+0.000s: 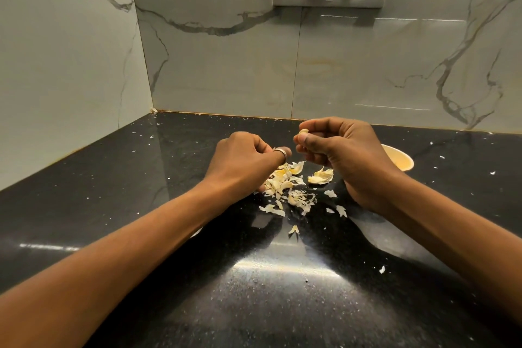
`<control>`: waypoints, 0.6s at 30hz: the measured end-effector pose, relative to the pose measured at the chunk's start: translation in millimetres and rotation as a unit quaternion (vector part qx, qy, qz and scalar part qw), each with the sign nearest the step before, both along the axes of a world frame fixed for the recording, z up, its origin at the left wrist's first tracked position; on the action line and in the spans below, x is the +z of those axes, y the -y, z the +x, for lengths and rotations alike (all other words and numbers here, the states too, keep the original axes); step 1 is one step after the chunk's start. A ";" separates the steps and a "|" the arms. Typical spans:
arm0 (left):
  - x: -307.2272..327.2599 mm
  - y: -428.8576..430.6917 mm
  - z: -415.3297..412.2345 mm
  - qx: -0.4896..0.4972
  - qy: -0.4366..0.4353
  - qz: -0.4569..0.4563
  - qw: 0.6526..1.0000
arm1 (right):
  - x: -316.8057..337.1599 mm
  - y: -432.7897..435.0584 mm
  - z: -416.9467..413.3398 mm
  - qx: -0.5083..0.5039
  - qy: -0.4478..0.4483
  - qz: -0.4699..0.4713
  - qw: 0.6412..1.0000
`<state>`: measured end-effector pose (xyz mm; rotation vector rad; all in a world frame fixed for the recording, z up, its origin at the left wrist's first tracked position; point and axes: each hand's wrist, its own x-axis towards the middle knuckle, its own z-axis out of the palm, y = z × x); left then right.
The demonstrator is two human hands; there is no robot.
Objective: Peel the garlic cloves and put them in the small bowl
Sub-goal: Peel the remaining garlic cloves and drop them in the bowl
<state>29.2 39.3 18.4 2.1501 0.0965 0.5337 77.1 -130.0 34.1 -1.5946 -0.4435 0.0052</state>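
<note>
While your left hand (pixel 245 162) curls its fingers over the garlic peels (pixel 285 186) on the tabletop (pixel 141 206), whether it holds anything cannot be told. Your right hand (pixel 344 155) pinches a garlic clove (pixel 304 131) between thumb and fingertips above the peels, and the small bowl (pixel 401 162) stands just behind it, partly hidden.

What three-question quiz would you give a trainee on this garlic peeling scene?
1. True or false: the small bowl stands beside the left hand.
2. Where do the garlic skins lie? A in the small bowl; B on the black countertop between the hands; C on a cutting board.
3. Fill in: the garlic clove is pinched in the fingers of the ___ hand.
Key: 1 false, it stands behind the right hand; 2 B; 3 right.
</note>
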 end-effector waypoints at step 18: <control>-1.8 -2.4 1.7 -0.046 0.086 0.012 0.995 | -3.3 -2.8 -1.1 0.037 -0.014 -0.080 0.996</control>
